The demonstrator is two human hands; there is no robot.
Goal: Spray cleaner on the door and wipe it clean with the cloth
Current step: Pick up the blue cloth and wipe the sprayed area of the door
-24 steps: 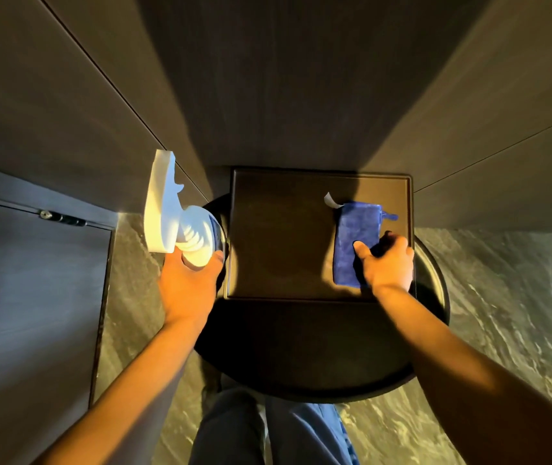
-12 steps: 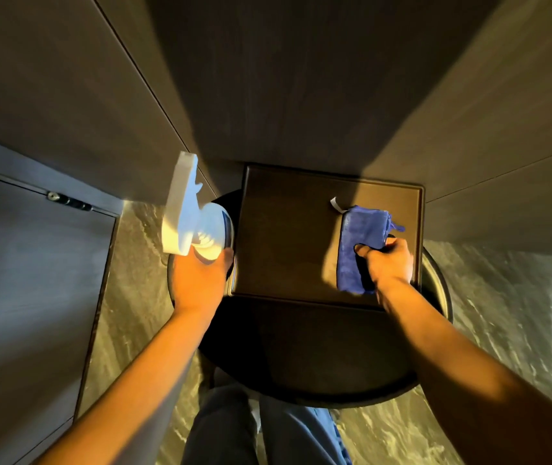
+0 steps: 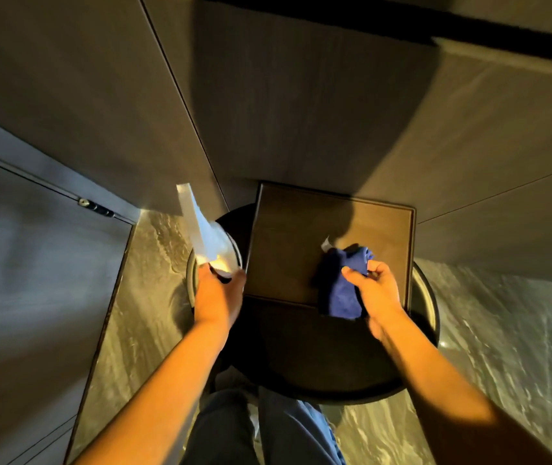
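Observation:
My left hand [image 3: 218,297] grips a white spray bottle [image 3: 202,236], blurred by motion, its head pointing up and away over the left rim of the round table. My right hand [image 3: 373,292] is closed on a bunched blue cloth [image 3: 341,290] with a small white tag, lifted just above the brown square tray [image 3: 288,243]. A dark wood-grain door [image 3: 33,263] with a small metal latch [image 3: 95,205] stands at the left. Wood panels fill the wall ahead.
The round black table [image 3: 301,364] stands directly in front of my legs and carries the tray against the wall panels [image 3: 301,112]. Marble floor [image 3: 503,347] shows on both sides of the table. My blue trousers [image 3: 268,431] are at the bottom.
The right hand has closed on the cloth and raised it off the tray, bunching it. The left hand has swung the spray bottle, which is now blurred. The view has tilted upward.

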